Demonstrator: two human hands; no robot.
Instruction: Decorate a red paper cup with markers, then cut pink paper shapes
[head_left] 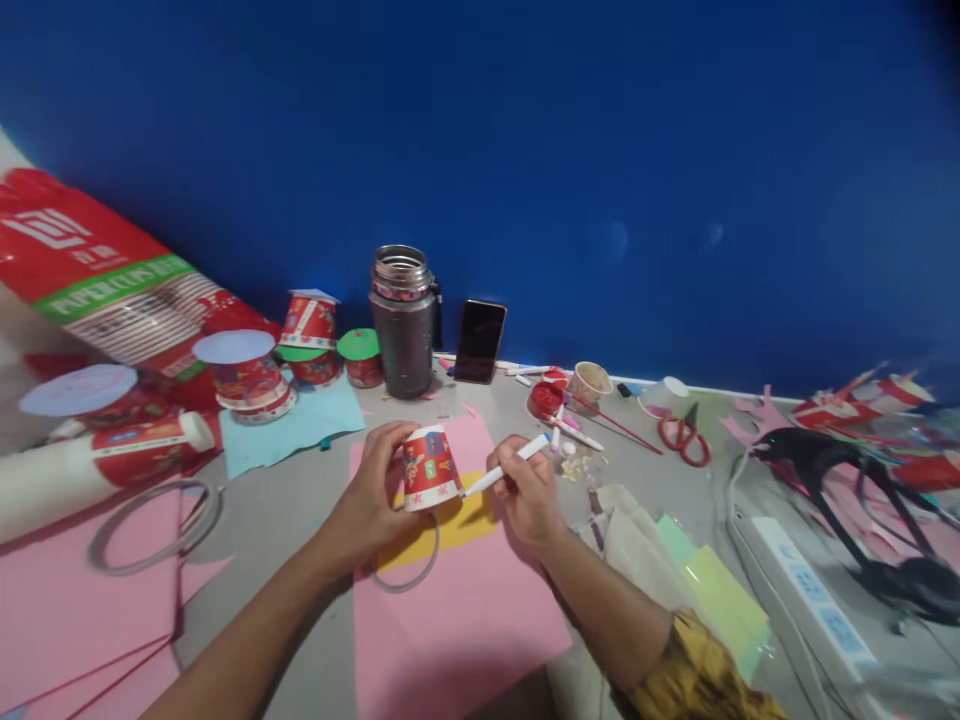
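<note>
The tabletop (pixel 300 500) is grey and it ends at a blue wall (pixel 600 150) along its far edge. There is not much free room. Pink paper sheets (pixel 67 610) and a thin ring (pixel 154 525) lie toward the left edge. A steel flask (pixel 403 320), a dark phone (pixel 480 340) and more paper cups (pixel 244 375) stand along the far edge. Red scissors (pixel 684 437) lie toward the right side, and a white power strip (pixel 806 590) runs along the right edge. The only open spot is the big pink sheet (pixel 465 620) near the front edge, right under the arms.

The left hand (pixel 375 490) is closed around a small paper cup (pixel 427 466). The cup is upside down and tipped a little. It is red with small pictures on it and has a white rim. It sits over a yellow paper (pixel 469 520) that lies on the pink sheet, near the middle of the tabletop.

The right hand (pixel 529 490) is closed on a white marker (pixel 504 466). The marker's tip points at the cup's lower rim, just beside it. I cannot tell if it touches.
</note>
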